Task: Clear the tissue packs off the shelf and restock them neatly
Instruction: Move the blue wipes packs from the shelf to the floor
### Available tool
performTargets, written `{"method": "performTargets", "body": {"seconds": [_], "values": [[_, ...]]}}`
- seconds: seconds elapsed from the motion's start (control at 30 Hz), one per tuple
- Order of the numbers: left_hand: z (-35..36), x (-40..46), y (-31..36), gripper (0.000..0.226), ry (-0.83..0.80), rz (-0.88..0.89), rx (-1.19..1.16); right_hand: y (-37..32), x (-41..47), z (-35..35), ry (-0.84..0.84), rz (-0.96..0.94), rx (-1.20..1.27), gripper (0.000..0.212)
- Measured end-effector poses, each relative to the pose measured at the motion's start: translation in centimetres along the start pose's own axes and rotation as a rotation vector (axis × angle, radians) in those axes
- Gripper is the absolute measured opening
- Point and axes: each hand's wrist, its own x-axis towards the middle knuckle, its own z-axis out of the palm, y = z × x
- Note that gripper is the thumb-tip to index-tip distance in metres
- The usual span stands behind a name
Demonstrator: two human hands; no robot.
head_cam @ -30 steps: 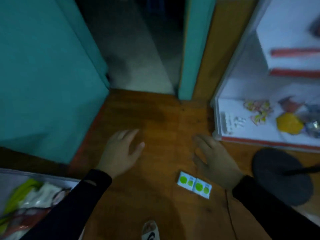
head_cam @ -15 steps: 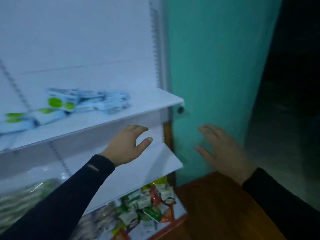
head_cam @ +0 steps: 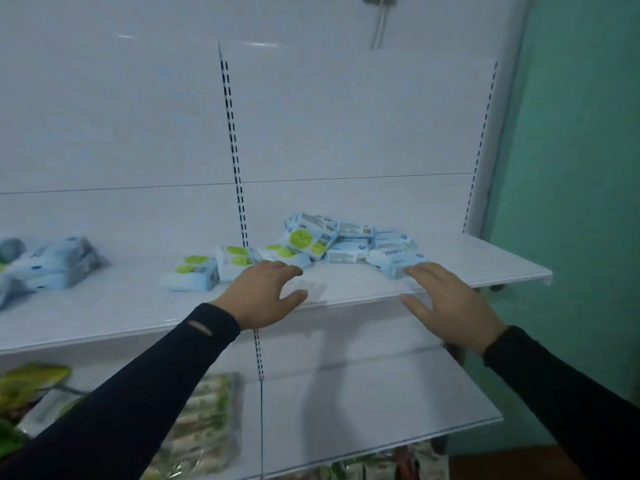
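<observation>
Now both hands are up at the shelf, reaching for the packs.

Half a second ago the view was still swinging past the shelf's right end, and a second ago it looked down at the floor; now it faces the shelf [head_cam: 450,268] squarely, and the left hand [head_cam: 263,296] and right hand [head_cam: 450,306] hover over its front edge, fingers spread and loosely bent, holding nothing. The packs [head_cam: 332,244] lie in a loose heap at the back of the shelf, a few green-dotted ones trailing left, with the right fingertips [head_cam: 414,271] just at the nearest pack; I cannot tell if they touch. More packs [head_cam: 52,265] lie further left. I judge clearing has not yet begun here: the heap looks untouched, and the next move is likely to gather it.
</observation>
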Motion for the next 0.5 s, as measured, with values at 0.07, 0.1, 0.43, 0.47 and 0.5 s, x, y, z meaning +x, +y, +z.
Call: {"method": "performTargets", "body": {"seconds": [0.07,0.1,0.43,0.47,0.5], "values": [[0.3,1.9,-1.1,0.058,-0.018,0.023,0.002,0.3,1.5,1.2,-0.035,0.032,-0.005,0.047],[0.5,3.1,-1.4,0.058,-0.015,0.041,0.005,0.8,2.4,1.7,-0.047,0.047,-0.011,0.047],[3.5,15.8,-1.1,0.056,0.059,0.074,0.287,8.6,12.1,5.3,-0.377,-0.033,-0.076,0.067],[3.5,16.8,-1.0,0.061,0.053,0.057,0.327,9.5,13.0,5.6,-0.483,-0.053,-0.112,0.070],[3.6,17.8,-1.0,0.067,0.040,0.039,0.369,10.4,14.0,6.2,-0.567,-0.073,-0.103,0.071]]}}
